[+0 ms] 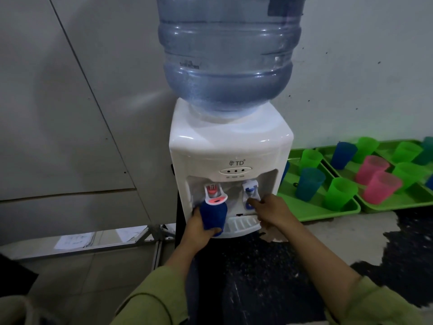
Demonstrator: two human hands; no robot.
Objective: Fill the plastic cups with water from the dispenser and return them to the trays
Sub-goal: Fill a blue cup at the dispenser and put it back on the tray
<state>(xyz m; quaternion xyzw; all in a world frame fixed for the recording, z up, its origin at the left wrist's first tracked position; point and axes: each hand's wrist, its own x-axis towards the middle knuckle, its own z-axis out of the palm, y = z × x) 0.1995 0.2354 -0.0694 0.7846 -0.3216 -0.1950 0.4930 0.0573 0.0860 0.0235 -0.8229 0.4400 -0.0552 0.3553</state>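
A white water dispenser [230, 146] with a big blue bottle [228, 55] on top stands against the wall. My left hand [196, 227] grips a dark blue plastic cup [215, 215] and holds it under the red tap [214, 193] on the left. My right hand [269, 211] reaches to the blue tap [251, 192] on the right, its fingers curled around the tap's lever. Whether water runs I cannot tell. Two green trays [328, 211] to the right hold several upright cups.
The trays lie on a dark counter to the dispenser's right, with green [341, 193], blue [310, 182] and pink cups [382, 187] on them. A white drip tray [242, 225] sits under the taps. A grey panel wall and a metal frame stand to the left.
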